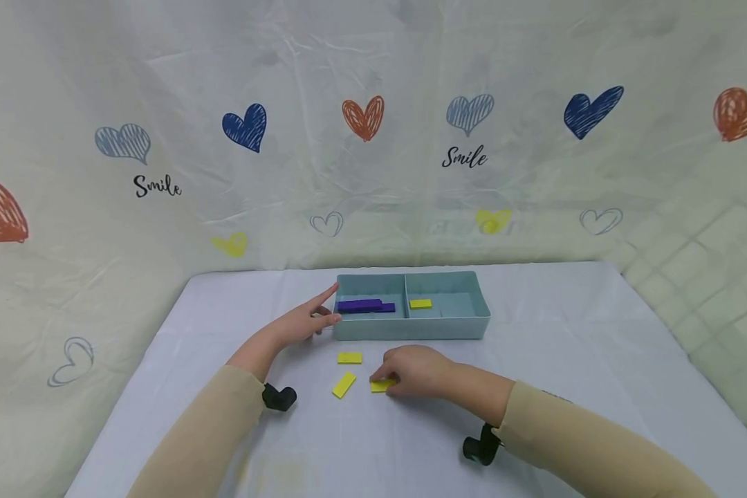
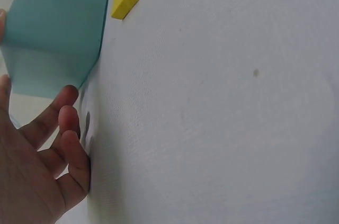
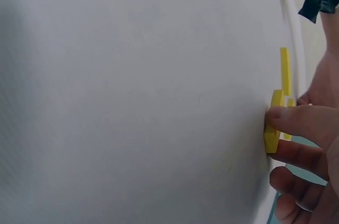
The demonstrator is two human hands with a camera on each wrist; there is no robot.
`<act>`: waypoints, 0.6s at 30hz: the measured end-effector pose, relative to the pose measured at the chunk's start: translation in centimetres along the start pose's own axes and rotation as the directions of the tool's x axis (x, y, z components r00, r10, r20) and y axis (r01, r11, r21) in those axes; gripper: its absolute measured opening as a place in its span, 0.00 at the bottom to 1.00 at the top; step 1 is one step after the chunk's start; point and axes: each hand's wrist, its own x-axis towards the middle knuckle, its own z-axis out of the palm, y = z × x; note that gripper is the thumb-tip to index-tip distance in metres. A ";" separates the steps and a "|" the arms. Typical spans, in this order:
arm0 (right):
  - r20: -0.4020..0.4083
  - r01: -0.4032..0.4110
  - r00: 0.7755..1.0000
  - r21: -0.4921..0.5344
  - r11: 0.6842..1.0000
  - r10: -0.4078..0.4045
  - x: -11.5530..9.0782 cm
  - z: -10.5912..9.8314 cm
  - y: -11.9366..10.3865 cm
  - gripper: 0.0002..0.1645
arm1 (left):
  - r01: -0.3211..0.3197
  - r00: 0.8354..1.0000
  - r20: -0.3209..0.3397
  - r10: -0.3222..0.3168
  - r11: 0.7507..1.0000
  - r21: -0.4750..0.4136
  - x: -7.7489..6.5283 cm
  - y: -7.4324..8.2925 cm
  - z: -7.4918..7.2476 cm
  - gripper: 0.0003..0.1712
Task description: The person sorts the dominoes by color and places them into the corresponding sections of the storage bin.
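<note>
A light blue two-compartment box [image 1: 411, 329] stands toward the back of the table. My left hand [image 1: 295, 325] is at its left end, index finger and thumb stretched out to touch it. The other fingers are bent loosely and hold nothing. My right hand [image 1: 420, 370] pinches a yellow block [image 3: 273, 131] between thumb and fingers, down at the tablecloth in front of the box. Two more yellow blocks lie to its left: one flat block [image 1: 349, 357] near the box and one slanted block [image 1: 344, 385]. Purple blocks [image 1: 360, 306] fill part of the left compartment; a yellow block [image 1: 420, 303] lies in the right one.
A white cloth [image 1: 324, 449] covers the table. Behind it hangs a pale curtain [image 1: 404, 62] printed with hearts and words. Black wrist mounts [image 1: 482, 446] sit on both forearms.
</note>
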 end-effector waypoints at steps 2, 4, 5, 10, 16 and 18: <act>-0.004 -0.001 1.000 -0.003 1.000 0.001 -0.1 -0.1 0.0 0.20 | -0.006 1.000 0.002 0.006 1.000 0.002 0.0 0.1 0.0 0.44; -0.012 -0.005 1.000 -0.006 1.000 0.005 -0.1 -0.2 0.1 0.20 | -0.009 1.000 0.003 0.009 1.000 0.001 -0.1 0.1 0.0 0.44; -0.016 -0.008 1.000 -0.007 1.000 0.008 -0.2 -0.2 0.1 0.19 | -0.011 1.000 0.003 0.011 1.000 0.001 -0.1 0.1 0.0 0.43; -0.026 -0.031 0.999 0.007 1.000 0.031 -0.4 -0.8 0.4 0.19 | -0.008 1.000 0.000 0.008 1.000 -0.004 -0.1 0.2 0.0 0.43; -0.052 -0.024 0.998 0.036 0.999 0.026 -1.0 -1.9 0.7 0.19 | -0.002 1.000 -0.004 0.002 1.000 -0.002 0.1 0.0 0.1 0.43; -0.065 -0.011 0.998 0.036 0.999 0.014 -1.3 -2.5 0.9 0.19 | -0.002 1.000 -0.004 0.002 1.000 -0.001 0.1 -0.1 0.1 0.44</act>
